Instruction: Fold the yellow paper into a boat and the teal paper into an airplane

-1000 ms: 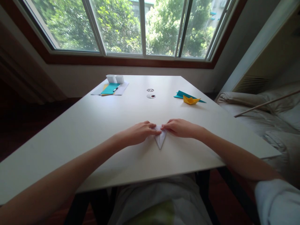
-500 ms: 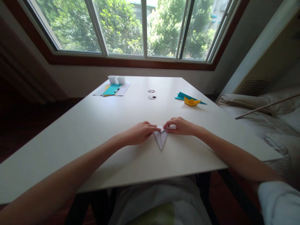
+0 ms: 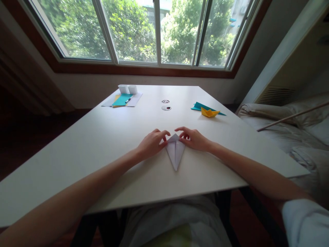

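A sheet of white paper, folded into a kite shape with a seam down its middle, lies on the table with its long point towards me. At its upper left edge, my left hand is curled, thumb and bent fingers at the side corner. My right hand holds the opposite corner between thumb and curled fingers, its index finger raised over the top. The paper's short upper point shows between the two hands. Fingertips partly hide both side corners.
A yellow paper boat and a teal folded paper plane stand at the far right of the white table. Far left are teal paper, a marker and white containers. Round inserts sit mid-table.
The upper part of the paper, earlier covered by fingers and a fold, now shows as a point. My index fingers have lifted off it, and the paper's lower tip sits slightly nearer me.
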Demonstrator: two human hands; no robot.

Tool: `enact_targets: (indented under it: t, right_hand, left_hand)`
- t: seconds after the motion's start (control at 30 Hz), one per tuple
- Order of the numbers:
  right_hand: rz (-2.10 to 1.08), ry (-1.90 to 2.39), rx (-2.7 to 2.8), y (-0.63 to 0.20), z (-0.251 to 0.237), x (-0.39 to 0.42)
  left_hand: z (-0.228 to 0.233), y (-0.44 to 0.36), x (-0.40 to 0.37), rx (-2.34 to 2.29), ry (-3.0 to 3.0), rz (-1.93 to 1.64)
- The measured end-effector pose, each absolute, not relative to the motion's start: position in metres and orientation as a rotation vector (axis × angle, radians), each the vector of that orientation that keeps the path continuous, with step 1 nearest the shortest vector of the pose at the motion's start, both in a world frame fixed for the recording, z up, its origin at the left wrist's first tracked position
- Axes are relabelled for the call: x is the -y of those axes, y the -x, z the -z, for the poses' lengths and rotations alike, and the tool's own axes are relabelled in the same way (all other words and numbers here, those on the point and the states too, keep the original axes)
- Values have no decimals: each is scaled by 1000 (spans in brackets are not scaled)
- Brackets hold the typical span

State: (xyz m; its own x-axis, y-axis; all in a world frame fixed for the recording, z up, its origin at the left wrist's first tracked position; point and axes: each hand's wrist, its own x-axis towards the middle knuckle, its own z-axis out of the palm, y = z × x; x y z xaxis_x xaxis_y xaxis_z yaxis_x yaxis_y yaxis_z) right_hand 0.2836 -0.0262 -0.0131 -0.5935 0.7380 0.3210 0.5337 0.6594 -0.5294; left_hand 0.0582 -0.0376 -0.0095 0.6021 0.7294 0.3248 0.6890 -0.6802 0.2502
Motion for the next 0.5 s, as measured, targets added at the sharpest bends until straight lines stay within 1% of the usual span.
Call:
enact_targets:
  t: [0.1,0.2,0.37,0.5]
  right_hand:
    - [-422,953,2392,-281,16,26]
    - [-311,968,2458,-281,19,24]
    - [-298,976,2500,-283,20,21]
    - [-258,955,2537,-283,19,22]
  left_hand:
    - [10,-58,39,-1177,-2808,-634]
    - [12,-58,38,-1149,-2893,-552]
    - [14,-58,36,-1165,-2912,-456]
    - [15,-57,35,-1058,-2950,-444]
